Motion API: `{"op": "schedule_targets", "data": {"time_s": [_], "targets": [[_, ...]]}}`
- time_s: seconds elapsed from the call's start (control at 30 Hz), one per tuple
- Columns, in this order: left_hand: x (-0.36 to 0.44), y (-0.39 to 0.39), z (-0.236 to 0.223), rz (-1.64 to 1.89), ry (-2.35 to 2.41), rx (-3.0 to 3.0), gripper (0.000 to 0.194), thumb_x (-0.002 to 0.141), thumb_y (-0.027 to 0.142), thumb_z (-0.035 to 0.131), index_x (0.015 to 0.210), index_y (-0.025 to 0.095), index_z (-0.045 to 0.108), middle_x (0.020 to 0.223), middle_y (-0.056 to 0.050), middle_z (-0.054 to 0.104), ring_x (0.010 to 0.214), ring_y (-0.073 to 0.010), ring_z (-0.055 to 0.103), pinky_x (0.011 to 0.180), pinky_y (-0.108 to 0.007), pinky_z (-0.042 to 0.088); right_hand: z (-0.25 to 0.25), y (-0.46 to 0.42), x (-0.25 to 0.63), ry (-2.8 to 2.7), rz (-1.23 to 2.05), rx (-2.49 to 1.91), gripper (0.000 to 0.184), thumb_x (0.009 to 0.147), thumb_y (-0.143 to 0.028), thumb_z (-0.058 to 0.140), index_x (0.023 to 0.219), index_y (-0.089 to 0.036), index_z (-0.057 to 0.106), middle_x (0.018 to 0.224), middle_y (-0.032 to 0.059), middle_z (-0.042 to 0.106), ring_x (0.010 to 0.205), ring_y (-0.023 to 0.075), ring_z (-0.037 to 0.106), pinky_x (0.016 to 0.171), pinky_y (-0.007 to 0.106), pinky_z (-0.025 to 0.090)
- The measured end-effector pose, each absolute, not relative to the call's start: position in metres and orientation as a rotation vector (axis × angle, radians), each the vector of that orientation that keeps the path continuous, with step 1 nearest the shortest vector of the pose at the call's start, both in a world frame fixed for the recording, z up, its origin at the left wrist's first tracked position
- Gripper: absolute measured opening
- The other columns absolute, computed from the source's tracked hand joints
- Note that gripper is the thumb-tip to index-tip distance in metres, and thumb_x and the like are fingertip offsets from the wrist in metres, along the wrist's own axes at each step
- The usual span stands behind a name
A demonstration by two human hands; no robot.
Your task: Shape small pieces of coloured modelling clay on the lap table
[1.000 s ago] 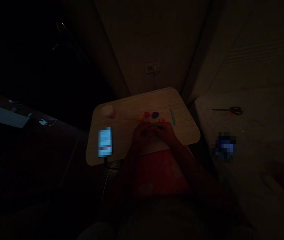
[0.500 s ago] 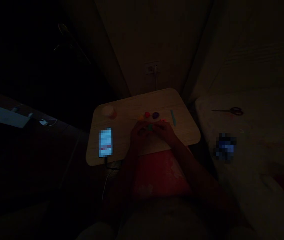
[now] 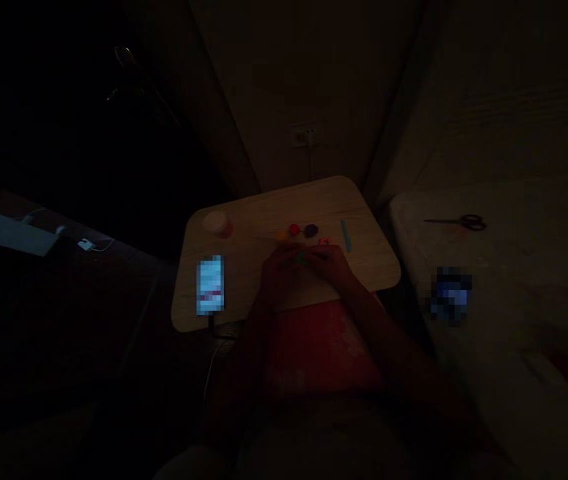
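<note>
Both hands meet over the near middle of a small wooden table in very dim light. A green lump that looks like modelling clay lies between my left hand and my right hand, with the fingers of both closed on it. Just beyond the fingers sit a red lump, a dark purple lump and an orange-yellow lump. Some pink-red pieces lie just past my right hand. Further right rests a flat teal tool.
A pale cup or tub stands at the table's back left. A lit phone, blurred out, lies at the left with a cable below it. Scissors and a blurred device lie on the pale surface at right.
My fingers have shifted slightly around the green lump, which now looks thinner and less of it shows. The other things stay where they were.
</note>
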State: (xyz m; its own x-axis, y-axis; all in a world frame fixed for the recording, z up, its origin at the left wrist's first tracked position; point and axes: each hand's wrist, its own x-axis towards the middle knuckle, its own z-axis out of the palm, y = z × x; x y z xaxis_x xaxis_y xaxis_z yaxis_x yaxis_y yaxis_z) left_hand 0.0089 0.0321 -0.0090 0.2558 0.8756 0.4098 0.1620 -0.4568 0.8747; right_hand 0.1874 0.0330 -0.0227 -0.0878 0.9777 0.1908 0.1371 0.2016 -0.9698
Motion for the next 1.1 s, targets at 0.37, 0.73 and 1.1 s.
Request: {"op": "schedule_targets", "data": {"time_s": [0.37, 0.73, 1.1], "targets": [[0.014, 0.031, -0.006, 1.341, 1.114, 1.731, 0.007, 0.083, 0.024, 0.072, 0.086, 0.02, 0.077, 0.094, -0.005, 0.075, 0.091, -0.0191, 0.07, 0.087, -0.035, 0.056, -0.026, 0.032, 0.183, -1.415, 1.242, -0.958, 0.046, 0.085, -0.06, 0.063, 0.087, -0.017, 0.078, 0.082, 0.0061, 0.076, 0.073, 0.0194, 0.067, 0.07, 0.03, 0.052], [0.015, 0.032, -0.007, 1.39, 1.17, 1.647, 0.005, 0.081, 0.022, 0.071, 0.078, 0.019, 0.073, 0.082, -0.003, 0.072, 0.08, -0.0168, 0.067, 0.077, -0.03, 0.054, -0.02, 0.027, 0.177, -1.592, 1.03, -1.055, 0.036, 0.074, -0.046, 0.081, 0.095, -0.017, 0.078, 0.083, 0.0051, 0.075, 0.071, 0.0159, 0.064, 0.066, 0.026, 0.049], [0.015, 0.031, -0.008, 1.382, 1.06, 1.642, 0.031, 0.09, 0.05, 0.062, 0.093, 0.02, 0.064, 0.089, -0.003, 0.063, 0.084, -0.0173, 0.059, 0.078, -0.029, 0.048, -0.011, 0.023, 0.179, -1.628, 0.988, -1.059, 0.029, 0.091, -0.044, 0.059, 0.084, -0.018, 0.071, 0.065, 0.0002, 0.064, 0.058, 0.013, 0.053, 0.055, 0.024, 0.039]]}}
